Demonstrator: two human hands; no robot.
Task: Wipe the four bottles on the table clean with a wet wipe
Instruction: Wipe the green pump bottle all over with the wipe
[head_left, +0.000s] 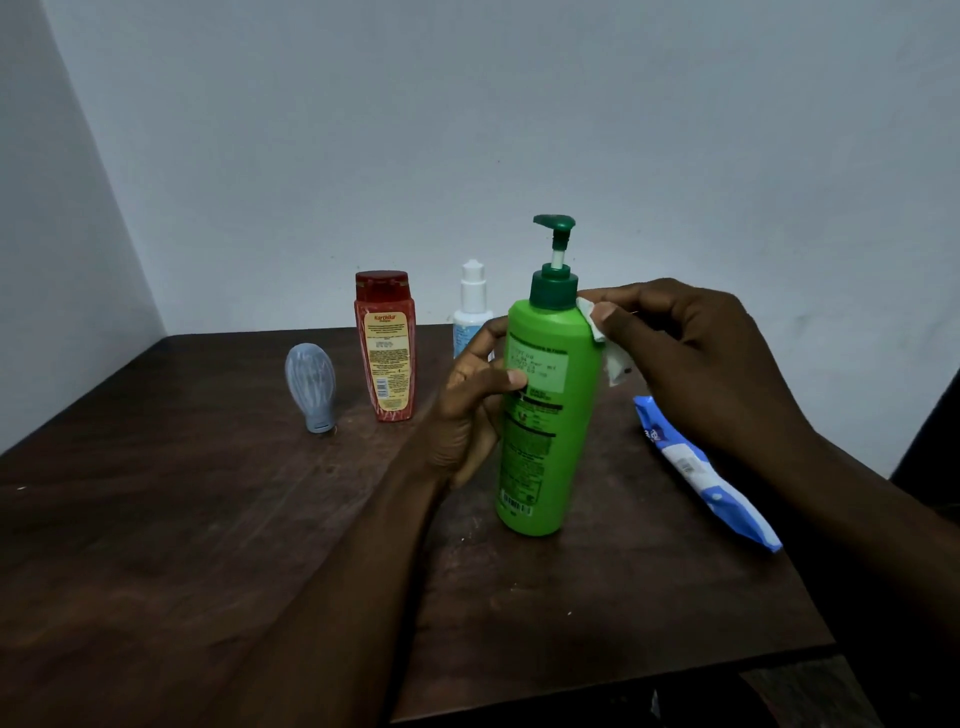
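Observation:
A tall green pump bottle is held upright, slightly tilted, near the middle of the dark wooden table. My left hand grips its left side. My right hand presses a white wet wipe against the bottle's right shoulder, just below the dark green collar. Behind stand a red bottle, a white pump bottle partly hidden by my left hand, and a pale blue-grey bottle standing upside down on its cap at the left.
A blue and white wet-wipe pack lies on the table at the right, under my right forearm. The table's right edge runs close to it. Pale walls stand behind and to the left.

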